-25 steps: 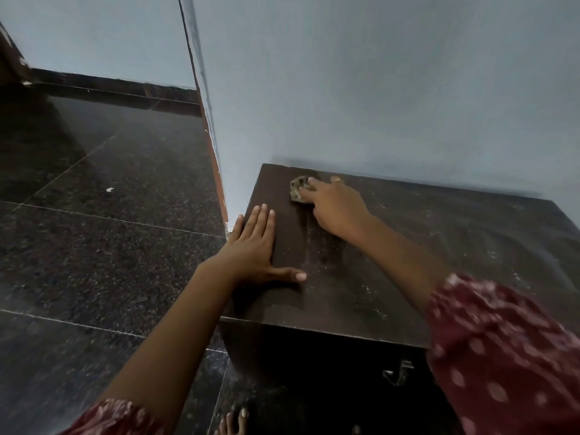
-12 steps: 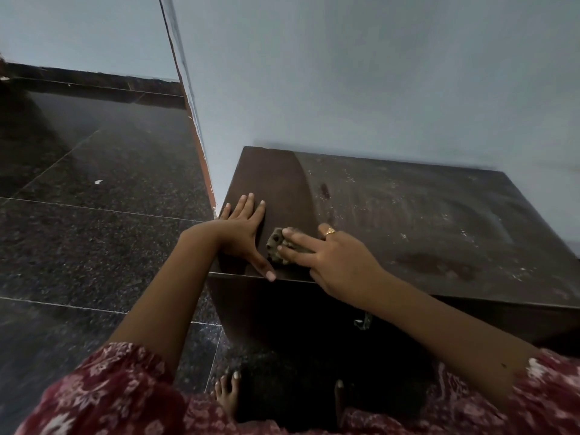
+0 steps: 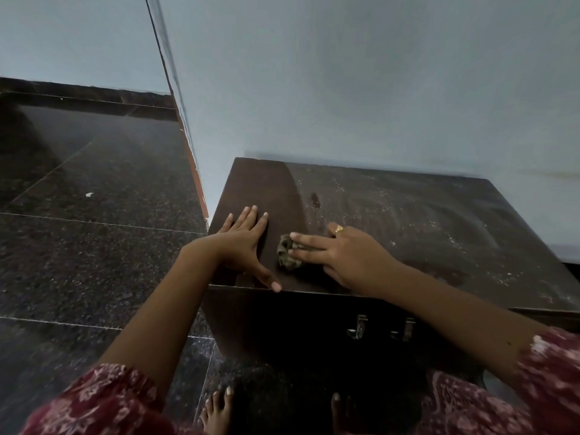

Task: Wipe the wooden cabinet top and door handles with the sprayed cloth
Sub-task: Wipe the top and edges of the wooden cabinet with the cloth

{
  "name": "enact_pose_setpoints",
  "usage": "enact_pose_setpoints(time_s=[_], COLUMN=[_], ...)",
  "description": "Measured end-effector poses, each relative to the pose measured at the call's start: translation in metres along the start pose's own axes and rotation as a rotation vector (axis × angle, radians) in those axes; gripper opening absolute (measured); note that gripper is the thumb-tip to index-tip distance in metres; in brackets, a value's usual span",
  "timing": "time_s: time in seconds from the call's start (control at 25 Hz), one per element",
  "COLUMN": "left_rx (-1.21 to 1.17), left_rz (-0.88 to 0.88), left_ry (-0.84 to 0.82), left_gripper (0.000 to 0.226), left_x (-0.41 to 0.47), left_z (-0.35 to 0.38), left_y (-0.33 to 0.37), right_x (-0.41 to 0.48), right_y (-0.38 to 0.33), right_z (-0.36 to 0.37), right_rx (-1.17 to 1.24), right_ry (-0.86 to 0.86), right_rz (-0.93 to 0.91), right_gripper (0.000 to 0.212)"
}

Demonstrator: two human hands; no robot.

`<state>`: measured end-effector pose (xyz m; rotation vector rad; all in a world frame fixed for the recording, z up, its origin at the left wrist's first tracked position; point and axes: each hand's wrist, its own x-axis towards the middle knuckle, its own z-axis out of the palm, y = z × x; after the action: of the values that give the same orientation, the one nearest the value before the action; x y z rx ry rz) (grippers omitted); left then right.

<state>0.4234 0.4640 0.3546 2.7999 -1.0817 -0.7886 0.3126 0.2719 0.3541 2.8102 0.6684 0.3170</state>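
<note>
While my left hand (image 3: 243, 243) lies flat, fingers spread, on the cabinet top (image 3: 408, 215), my right hand (image 3: 348, 255) presses straight fingers on the wadded cloth (image 3: 285, 255) near the front edge, long axis front-to-back.

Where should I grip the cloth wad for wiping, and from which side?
Probably the bunched middle of the cloth, from above and from the right: it lies crumpled in a low wad on the cabinet top, with the left hand flat close on its left.

left hand (image 3: 243, 246) flat, right hand (image 3: 348, 259) seemingly outstretched
</note>
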Motion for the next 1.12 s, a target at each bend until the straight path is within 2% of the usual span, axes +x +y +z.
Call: enact_pose_setpoints(time_s=[0.2, 0.44, 0.6, 0.84, 1.12], left_rx=[-0.028, 0.014, 0.017, -0.003, -0.010], left_rz=[-0.008, -0.044, -0.046, -0.029, -0.003], left_ry=[-0.004, -0.109, -0.137, -0.081, -0.023], left_gripper=[0.140, 0.144, 0.145, 0.144, 0.140], left_x=[0.015, 0.028, 0.031, 0.025, 0.009], left_z=[-0.006, -0.009, -0.009, -0.008, -0.009], left_y=[0.001, 0.004, 0.002, 0.002, 0.011], right_x=[0.059, 0.139, 0.159, 0.120, 0.026], right_y=[0.035, 0.095, 0.116, 0.090, 0.016], right_z=[0.010, 0.038, 0.047, 0.034, -0.007], right_rx=[0.052, 0.097, 0.130, 0.130, 0.095], right_ry=[-0.189, -0.247, -0.263, -0.248, -0.272], right_rz=[0.193, 0.393, 0.522, 0.529, 0.380], right_gripper=[0.053, 0.051, 0.051, 0.050, 0.055])
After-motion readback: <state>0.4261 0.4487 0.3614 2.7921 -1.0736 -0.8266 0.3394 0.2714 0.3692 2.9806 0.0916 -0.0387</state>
